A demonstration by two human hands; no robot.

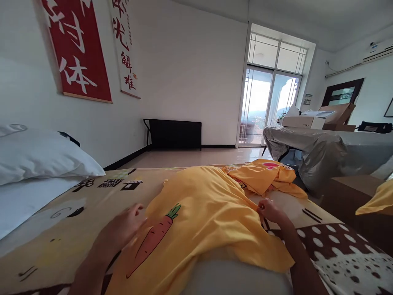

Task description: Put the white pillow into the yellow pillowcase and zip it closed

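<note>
A yellow cover (208,209) with a carrot print (153,237) lies spread over a white pillow (233,278) on the bed (70,229). My left hand (124,227) rests at the cover's left edge, fingers blurred by motion. My right hand (270,211) pinches the cover's right edge, fingers closed on the fabric. More yellow fabric (267,176) is bunched at the far side of the bed.
Two white pillows (39,157) are stacked at the left by the wall. A table under grey sheeting (310,149) with cardboard boxes (336,114) stands at the right. A brown box (353,192) sits beside the bed. A black rack (175,133) lines the far wall.
</note>
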